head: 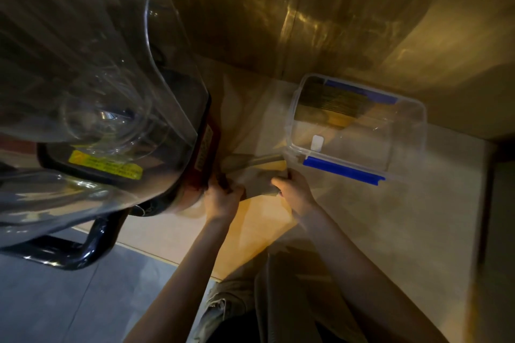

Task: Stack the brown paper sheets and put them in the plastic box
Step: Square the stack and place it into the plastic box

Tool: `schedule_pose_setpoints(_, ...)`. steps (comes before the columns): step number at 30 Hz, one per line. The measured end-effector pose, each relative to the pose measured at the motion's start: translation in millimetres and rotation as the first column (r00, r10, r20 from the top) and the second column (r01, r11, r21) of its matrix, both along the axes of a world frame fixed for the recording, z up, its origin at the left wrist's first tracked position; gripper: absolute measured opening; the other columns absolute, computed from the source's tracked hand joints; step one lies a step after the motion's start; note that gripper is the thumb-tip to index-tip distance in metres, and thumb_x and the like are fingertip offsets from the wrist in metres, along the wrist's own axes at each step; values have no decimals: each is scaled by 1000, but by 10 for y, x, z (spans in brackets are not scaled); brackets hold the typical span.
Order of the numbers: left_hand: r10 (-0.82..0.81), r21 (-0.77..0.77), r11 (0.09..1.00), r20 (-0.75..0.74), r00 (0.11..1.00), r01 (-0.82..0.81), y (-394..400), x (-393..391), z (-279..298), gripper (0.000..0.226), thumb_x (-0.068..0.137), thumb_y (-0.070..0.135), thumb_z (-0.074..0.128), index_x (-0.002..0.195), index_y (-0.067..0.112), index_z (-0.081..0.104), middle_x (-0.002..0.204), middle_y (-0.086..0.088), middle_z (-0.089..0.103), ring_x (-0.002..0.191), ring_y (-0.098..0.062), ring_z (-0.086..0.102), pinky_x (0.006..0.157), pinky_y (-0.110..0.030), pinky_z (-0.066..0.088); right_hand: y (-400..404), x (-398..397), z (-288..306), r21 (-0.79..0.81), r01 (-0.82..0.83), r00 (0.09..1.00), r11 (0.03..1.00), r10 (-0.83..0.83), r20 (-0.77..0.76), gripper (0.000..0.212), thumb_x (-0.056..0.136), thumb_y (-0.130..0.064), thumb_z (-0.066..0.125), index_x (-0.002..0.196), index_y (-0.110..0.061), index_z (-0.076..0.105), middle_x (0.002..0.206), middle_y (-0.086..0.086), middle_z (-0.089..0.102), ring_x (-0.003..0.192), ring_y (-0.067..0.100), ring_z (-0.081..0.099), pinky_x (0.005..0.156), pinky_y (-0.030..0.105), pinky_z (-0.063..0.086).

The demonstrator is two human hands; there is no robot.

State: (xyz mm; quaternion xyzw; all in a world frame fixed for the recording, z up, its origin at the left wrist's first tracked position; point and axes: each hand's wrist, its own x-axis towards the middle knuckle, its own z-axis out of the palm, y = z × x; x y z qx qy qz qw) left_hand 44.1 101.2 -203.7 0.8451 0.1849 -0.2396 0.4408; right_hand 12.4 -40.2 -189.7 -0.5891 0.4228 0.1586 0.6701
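Observation:
A small stack of brown paper sheets (257, 179) sits low over the floor between my two hands. My left hand (223, 198) grips its left end and my right hand (292, 192) grips its right end. Just to the right stands the clear plastic box (401, 120) with blue clip handles, open at the top. Brown sheets (331, 104) stand on edge inside it against its far wall. The image is blurred, so the edges of the held stack are hard to make out.
A large clear plastic cover over a black and red machine (92, 92) with a yellow label fills the left. Its black tube frame (83, 248) rests on the grey floor. A brown wall rises behind the box. My knees are at the bottom.

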Motion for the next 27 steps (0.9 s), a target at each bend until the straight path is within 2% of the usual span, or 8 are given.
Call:
schedule_pose_setpoints(5, -75, -170, 983, -38, 996, 68, 57, -59, 9, 77, 66, 3, 72, 132, 11, 35, 118, -13, 53, 110, -33, 52, 92, -49, 49, -89, -214, 17, 45, -8, 999, 999, 6, 43, 23, 82, -2, 58, 103, -13, 57, 99, 3, 62, 98, 20, 59, 86, 31, 45)
schedule_pose_setpoints(10, -221, -237, 951, -64, 973, 200, 60, -207, 15, 64, 62, 0, 76, 119, 4, 46, 115, -21, 56, 101, -32, 58, 87, -44, 52, -211, -589, -5, 22, 23, 987, 999, -26, 156, 49, 67, 7, 71, 107, -14, 52, 101, 2, 62, 99, 20, 60, 76, 24, 49)
schedule_pose_setpoints(13, -353, -224, 913, -12, 935, 342, 18, -344, -23, 72, 60, 16, 79, 122, 7, 43, 121, -18, 55, 107, -27, 57, 93, -47, 51, -244, -885, -40, -87, 23, 983, 996, -7, 184, 52, 62, -1, 78, 103, -23, 55, 104, 2, 64, 99, 18, 62, 81, 28, 52)
schedule_pose_setpoints(16, -469, -224, 857, 37, 882, 465, -83, -504, -6, 67, 64, 20, 76, 120, 9, 43, 117, -11, 58, 111, -23, 56, 96, -46, 48, -253, -1196, -4, -274, 14, 983, 962, 37, 178, 44, 65, -3, 77, 100, -23, 58, 92, -9, 62, 86, 3, 58, 71, 7, 46)
schedule_pose_setpoints(19, -581, -182, 783, 130, 804, 595, -220, -647, 32, 60, 67, 21, 74, 119, 10, 44, 113, -10, 60, 107, -22, 57, 95, -39, 50, -257, -1457, 43, -398, 41, 987, 916, 25, 160, 42, 69, -7, 74, 108, -15, 59, 90, -9, 60, 83, 4, 55, 63, 1, 43)
schedule_pose_setpoints(21, -617, -141, 746, 221, 755, 651, -305, -735, 69, 55, 69, 18, 74, 115, 14, 46, 108, -8, 62, 101, -21, 60, 90, -34, 51, -258, -1579, 70, -433, 83, 987, 897, -14, 160, 43, 72, -8, 72, 112, -16, 56, 95, -5, 61, 89, 8, 56, 66, 2, 42)
schedule_pose_setpoints(24, -611, -115, 725, 347, 712, 679, -405, -842, 150, 53, 70, 18, 73, 116, 16, 47, 102, -2, 62, 94, -18, 61, 86, -30, 51, -283, -1695, 131, -475, 182, 971, 861, -83, 223, 40, 75, -8, 70, 110, -21, 55, 100, -5, 65, 96, 12, 58, 81, 22, 47)
schedule_pose_setpoints(27, -594, -109, 724, 405, 695, 681, -456, -852, 208, 57, 71, 19, 72, 122, 15, 45, 107, 3, 59, 98, -13, 57, 88, -24, 47, -316, -1735, 185, -450, 245, 945, 859, -108, 309, 47, 75, -4, 69, 113, -26, 50, 100, -19, 57, 98, 5, 55, 83, 11, 45)
